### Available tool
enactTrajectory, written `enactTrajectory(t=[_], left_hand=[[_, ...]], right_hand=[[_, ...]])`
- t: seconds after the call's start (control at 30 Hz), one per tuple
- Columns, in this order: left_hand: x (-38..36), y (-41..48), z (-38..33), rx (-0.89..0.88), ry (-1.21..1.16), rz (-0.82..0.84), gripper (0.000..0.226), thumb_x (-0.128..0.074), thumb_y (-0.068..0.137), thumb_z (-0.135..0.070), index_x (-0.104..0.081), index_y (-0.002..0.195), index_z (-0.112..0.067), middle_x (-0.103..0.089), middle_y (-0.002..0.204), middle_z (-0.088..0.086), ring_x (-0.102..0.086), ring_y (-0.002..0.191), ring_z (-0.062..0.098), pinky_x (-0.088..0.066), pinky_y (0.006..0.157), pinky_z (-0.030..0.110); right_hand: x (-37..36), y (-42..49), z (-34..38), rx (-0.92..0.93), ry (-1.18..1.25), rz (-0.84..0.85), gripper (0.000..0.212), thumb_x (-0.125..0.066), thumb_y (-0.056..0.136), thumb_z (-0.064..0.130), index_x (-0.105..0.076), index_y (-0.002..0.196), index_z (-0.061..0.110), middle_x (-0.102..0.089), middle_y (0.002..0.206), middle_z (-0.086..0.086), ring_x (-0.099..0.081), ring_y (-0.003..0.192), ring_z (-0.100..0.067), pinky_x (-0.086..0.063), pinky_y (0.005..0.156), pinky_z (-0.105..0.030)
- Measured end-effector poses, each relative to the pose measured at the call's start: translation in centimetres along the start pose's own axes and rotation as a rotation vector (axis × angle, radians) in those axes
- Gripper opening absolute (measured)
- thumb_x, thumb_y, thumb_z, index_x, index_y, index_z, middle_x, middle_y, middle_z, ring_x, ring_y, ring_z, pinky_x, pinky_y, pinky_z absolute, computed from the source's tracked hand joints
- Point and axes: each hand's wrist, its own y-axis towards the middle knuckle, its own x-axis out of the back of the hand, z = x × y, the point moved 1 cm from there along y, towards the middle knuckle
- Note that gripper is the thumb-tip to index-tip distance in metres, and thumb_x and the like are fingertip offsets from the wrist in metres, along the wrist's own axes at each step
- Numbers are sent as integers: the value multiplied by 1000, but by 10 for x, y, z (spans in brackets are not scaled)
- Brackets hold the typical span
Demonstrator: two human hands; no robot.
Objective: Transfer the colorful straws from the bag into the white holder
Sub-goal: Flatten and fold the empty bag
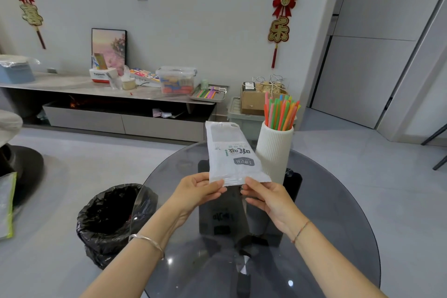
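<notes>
I hold a flat white plastic bag (pixel 231 152) upright above the round glass table (pixel 338 201). My left hand (pixel 197 192) pinches its lower left corner and my right hand (pixel 264 197) pinches its lower right corner. The bag looks flat, with no straws showing inside. Just right of the bag stands the white ribbed holder (pixel 274 150) on the table, with a bunch of colorful straws (pixel 280 112) sticking up out of it.
A bin lined with a black bag (pixel 113 218) stands on the floor left of the table. Behind, a low cabinet carries a clear storage box (pixel 176 80) and a metal tray with more straws (pixel 209 92). A cardboard box (pixel 256 99) sits beyond the holder.
</notes>
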Motion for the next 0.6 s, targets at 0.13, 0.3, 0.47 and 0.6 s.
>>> enactTrajectory(t=[0.13,0.3,0.47,0.6], left_hand=[[-9,1,5,-6,-14,-7,24,-69,81,-11,-67,105,-7,-76,95,9,-72,80,11,-55,69,16],[-19,0,14,-5,-39,-60,31,-75,75,-14,-66,104,-8,-76,90,5,-72,80,11,-54,66,17],[-28,1,18,-46,-60,-101,29,-76,75,-18,-70,102,-13,-77,90,2,-70,77,6,-52,65,14],[-29,4,16,-41,-37,-77,25,-73,77,-13,-69,102,-12,-76,84,1,-70,71,7,-53,65,14]], right_hand=[[-6,-2,-2,34,-13,-15,17,-72,79,21,-73,93,10,-76,80,-1,-70,70,-9,-55,59,-18],[-11,-2,-2,144,-156,-46,17,-67,84,13,-71,97,4,-74,70,3,-66,59,-4,-54,59,-16],[-17,-3,-6,170,-195,-77,13,-67,84,14,-72,95,9,-74,73,3,-66,58,-3,-55,60,-15],[-8,0,0,117,-118,-103,15,-67,85,20,-70,98,12,-74,76,2,-67,63,-6,-56,59,-17]])
